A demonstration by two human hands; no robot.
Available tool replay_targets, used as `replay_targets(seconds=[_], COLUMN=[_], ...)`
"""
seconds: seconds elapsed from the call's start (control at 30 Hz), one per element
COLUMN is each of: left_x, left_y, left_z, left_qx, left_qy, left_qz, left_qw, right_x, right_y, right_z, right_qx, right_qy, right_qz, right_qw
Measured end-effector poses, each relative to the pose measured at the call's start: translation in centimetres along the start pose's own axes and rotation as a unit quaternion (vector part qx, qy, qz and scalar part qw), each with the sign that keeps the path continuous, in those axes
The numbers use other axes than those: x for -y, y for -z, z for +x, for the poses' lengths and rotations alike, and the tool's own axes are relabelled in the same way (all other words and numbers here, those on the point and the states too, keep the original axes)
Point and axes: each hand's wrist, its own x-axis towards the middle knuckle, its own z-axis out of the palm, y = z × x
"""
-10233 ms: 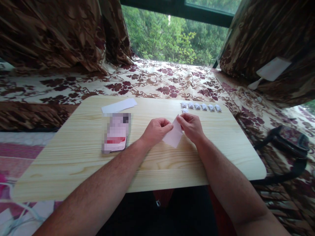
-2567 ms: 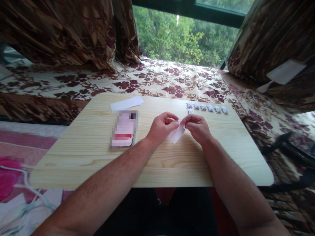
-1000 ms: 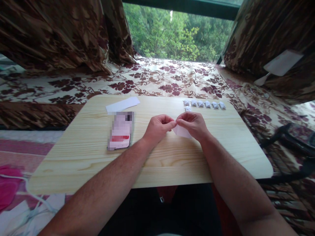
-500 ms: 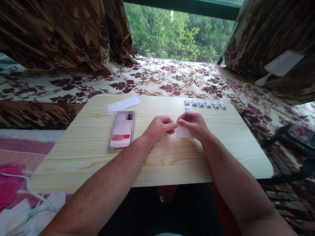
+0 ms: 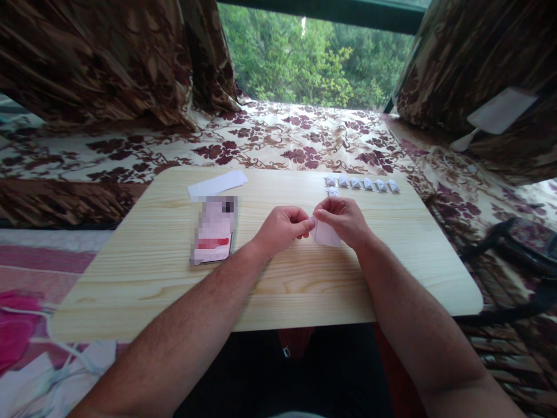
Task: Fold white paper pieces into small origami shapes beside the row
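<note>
Between my two hands is a small white piece of paper (image 5: pixel 326 234), hanging over the middle of the wooden table. My left hand (image 5: pixel 288 225) pinches its left edge between thumb and fingers. My right hand (image 5: pixel 342 217) is closed on its upper right part, and the fingers cover some of it. Just beyond the right hand, several small folded white paper pieces (image 5: pixel 355 184) sit in a row, with a single one (image 5: pixel 332 192) in front of the row's left end.
A phone (image 5: pixel 213 230), partly blurred out, lies on the table (image 5: pixel 174 302) left of my hands. White paper strips (image 5: pixel 217 184) lie behind it. Patterned cloth (image 5: pixel 300 136) covers the ledge beyond. A black chair-like frame (image 5: pixel 517 255) stands at the right.
The paper has turned slightly and hangs more squarely below my fingers. Both hands stay in nearly the same place, still pinching it.
</note>
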Motion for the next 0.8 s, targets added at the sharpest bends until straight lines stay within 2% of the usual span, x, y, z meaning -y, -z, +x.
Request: replay_targets(seconds=[0.1,0.3,0.63,0.8], left_x=[0.1,0.2,0.4,0.5], left_y=[-0.1,-0.2,-0.2,-0.4], left_z=[0.0,0.0,0.5,0.7], left_qx=[-0.047,-0.072,-0.153,-0.165], left_qy=[-0.02,-0.037,-0.036,-0.029], left_qz=[0.061,0.085,-0.031,-0.089], left_qw=[0.997,0.993,0.987,0.982], right_x=[0.0,0.0,0.0,0.0], right_y=[0.2,0.3,-0.8,-1.0], right_z=[0.1,0.0,0.2,0.1], right_qx=[0.004,0.009,-0.027,-0.033], right_qy=[0.012,-0.007,0.023,0.049], right_qz=[-0.013,-0.007,0.045,0.062], right_qw=[1.0,1.0,0.998,0.996])
